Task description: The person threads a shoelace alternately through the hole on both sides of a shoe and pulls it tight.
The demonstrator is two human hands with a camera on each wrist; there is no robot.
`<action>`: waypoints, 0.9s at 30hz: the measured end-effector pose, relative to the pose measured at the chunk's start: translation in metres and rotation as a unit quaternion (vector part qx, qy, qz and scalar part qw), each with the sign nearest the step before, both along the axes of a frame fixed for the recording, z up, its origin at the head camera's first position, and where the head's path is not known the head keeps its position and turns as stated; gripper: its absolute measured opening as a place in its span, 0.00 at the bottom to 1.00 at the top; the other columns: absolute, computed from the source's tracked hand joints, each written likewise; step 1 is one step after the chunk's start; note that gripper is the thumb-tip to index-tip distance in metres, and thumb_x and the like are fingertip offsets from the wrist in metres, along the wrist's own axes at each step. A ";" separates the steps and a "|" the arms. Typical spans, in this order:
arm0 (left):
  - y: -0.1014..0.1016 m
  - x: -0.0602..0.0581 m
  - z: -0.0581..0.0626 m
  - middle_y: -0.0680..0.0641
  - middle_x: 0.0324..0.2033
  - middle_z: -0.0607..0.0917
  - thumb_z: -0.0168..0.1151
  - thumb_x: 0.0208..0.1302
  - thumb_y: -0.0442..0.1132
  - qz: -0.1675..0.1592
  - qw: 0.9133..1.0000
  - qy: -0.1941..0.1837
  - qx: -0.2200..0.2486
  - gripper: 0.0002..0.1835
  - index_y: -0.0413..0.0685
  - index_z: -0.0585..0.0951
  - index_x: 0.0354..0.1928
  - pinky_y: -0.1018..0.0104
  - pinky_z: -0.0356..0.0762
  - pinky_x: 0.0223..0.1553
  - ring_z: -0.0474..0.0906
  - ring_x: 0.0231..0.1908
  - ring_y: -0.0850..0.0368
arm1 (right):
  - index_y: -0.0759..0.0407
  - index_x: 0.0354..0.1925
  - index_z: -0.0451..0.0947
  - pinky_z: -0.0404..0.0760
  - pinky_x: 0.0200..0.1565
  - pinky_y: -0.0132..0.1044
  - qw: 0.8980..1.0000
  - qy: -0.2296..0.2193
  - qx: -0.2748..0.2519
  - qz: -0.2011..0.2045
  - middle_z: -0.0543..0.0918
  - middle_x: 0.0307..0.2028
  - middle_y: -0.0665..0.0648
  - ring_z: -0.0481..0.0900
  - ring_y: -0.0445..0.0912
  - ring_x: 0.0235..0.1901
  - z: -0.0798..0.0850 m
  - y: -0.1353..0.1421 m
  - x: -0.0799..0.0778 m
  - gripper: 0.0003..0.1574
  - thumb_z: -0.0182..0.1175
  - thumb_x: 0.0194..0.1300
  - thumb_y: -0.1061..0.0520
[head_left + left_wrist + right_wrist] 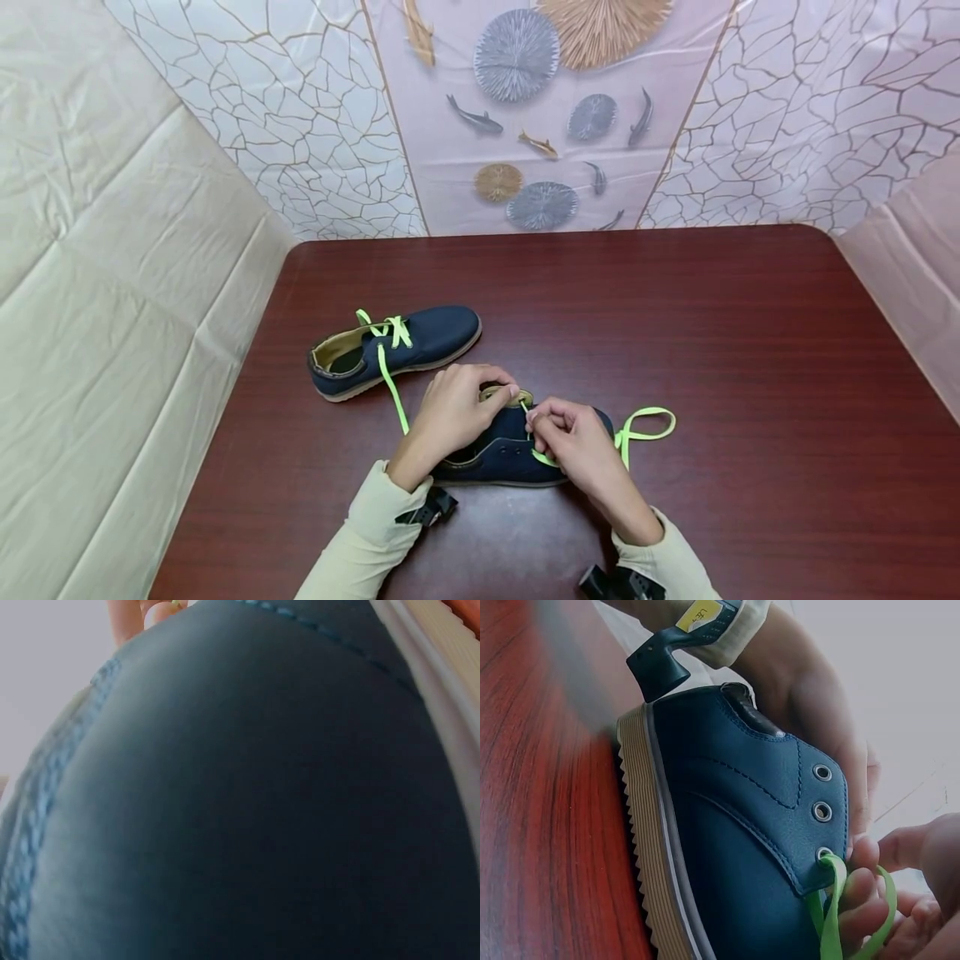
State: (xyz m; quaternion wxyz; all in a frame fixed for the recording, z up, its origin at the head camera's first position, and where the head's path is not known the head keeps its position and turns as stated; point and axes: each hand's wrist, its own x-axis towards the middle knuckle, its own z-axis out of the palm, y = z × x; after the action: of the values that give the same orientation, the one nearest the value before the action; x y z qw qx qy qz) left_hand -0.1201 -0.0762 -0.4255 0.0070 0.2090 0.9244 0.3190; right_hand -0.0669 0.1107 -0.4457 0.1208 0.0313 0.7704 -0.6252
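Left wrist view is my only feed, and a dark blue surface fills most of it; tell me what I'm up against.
Observer: Most likely the dark blue shoe; the right wrist view shows your camera close by its back end.
Operator: Say how its lacing stands.
Observer: On the side that the right wrist view shows, two eyelets have no green lace through them.
Operator: Now check for another shoe.
Observer: The head view shows a second shoe on the table, beyond the first and farther left.
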 end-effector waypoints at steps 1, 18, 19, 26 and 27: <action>0.000 0.000 0.000 0.59 0.36 0.91 0.69 0.72 0.46 -0.002 1.000 -0.002 0.002 0.05 0.60 0.92 0.40 0.61 0.78 0.35 0.85 0.33 0.60 | 0.66 0.35 0.83 0.62 0.17 0.28 1.000 0.001 0.001 0.002 0.77 0.19 0.51 0.63 0.37 0.13 0.000 0.000 0.000 0.10 0.58 0.74 0.66; -0.010 -0.027 0.012 0.55 0.35 0.90 0.60 0.80 0.44 -0.089 0.980 -0.170 0.049 0.13 0.52 0.93 0.45 0.68 0.72 0.36 0.73 0.27 0.66 | 0.64 0.38 0.87 0.70 0.24 0.29 0.999 0.010 0.017 -0.042 0.79 0.20 0.52 0.72 0.39 0.18 -0.004 -0.005 -0.004 0.11 0.60 0.76 0.62; -0.010 -0.029 0.013 0.55 0.36 0.90 0.61 0.79 0.44 -0.095 0.977 -0.186 0.045 0.13 0.50 0.92 0.48 0.68 0.71 0.35 0.72 0.27 0.66 | 0.65 0.38 0.87 0.70 0.24 0.29 0.999 0.008 0.014 -0.044 0.79 0.20 0.52 0.72 0.39 0.18 -0.004 -0.005 -0.004 0.11 0.60 0.76 0.62; -0.003 -0.036 0.012 0.57 0.39 0.92 0.65 0.76 0.43 -0.105 0.970 -0.217 0.017 0.10 0.52 0.93 0.45 0.71 0.75 0.40 0.79 0.35 0.67 | 0.65 0.39 0.86 0.66 0.22 0.28 0.999 -0.005 0.002 -0.042 0.80 0.20 0.50 0.70 0.38 0.17 -0.003 -0.007 -0.004 0.11 0.59 0.77 0.61; -0.002 -0.036 0.012 0.57 0.38 0.91 0.66 0.75 0.43 -0.102 0.971 -0.214 0.017 0.09 0.53 0.94 0.43 0.71 0.75 0.41 0.80 0.36 0.67 | 0.65 0.39 0.86 0.65 0.21 0.28 0.999 -0.008 0.000 -0.041 0.80 0.21 0.50 0.69 0.38 0.17 -0.002 -0.007 -0.004 0.11 0.59 0.77 0.62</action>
State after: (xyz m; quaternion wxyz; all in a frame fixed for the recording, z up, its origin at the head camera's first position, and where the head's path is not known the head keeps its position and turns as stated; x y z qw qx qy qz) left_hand -0.1565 -0.0777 -0.4139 0.2343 0.2293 0.8696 0.3692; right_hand -0.0709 0.1037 -0.4479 0.1014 0.0681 0.7677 -0.6291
